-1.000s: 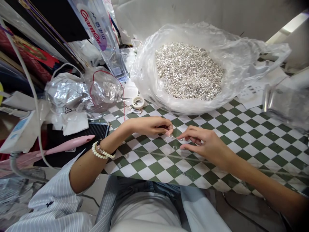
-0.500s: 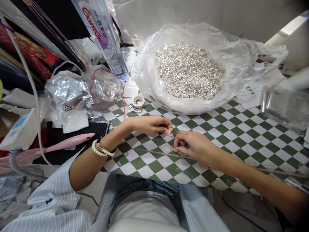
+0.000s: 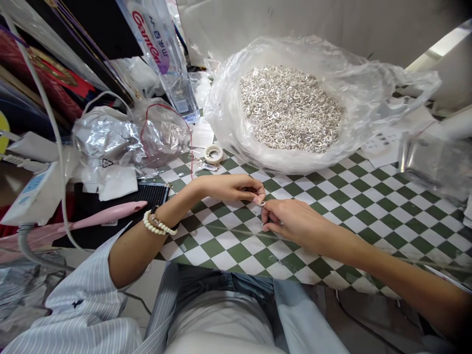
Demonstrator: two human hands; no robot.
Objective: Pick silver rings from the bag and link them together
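Note:
My left hand (image 3: 236, 189) is closed in a pinch above the table, with a small silvery ring (image 3: 262, 203) at its fingertips. Just right of it, my right hand (image 3: 295, 220) is closed too, its fingers curled and their tips close to the left hand's. A tiny silvery bit (image 3: 263, 224), mostly hidden, shows between my right thumb and fingers. Beyond both hands, an open clear plastic bag (image 3: 224, 128) holds a large heap of small silvery ring-shaped pieces (image 3: 291, 108).
Left of the bag lie a white tape roll (image 3: 213, 154), crumpled plastic bags (image 3: 106, 132) and a pink handle-shaped object (image 3: 114, 212). A white power strip (image 3: 29, 191) with a cable is at far left. More clear plastic packaging (image 3: 435, 164) lies right on the checkered tabletop (image 3: 239, 241).
My right hand has moved slightly left and up, bringing its fingertips up to my left hand's. The left hand stays nearly in place.

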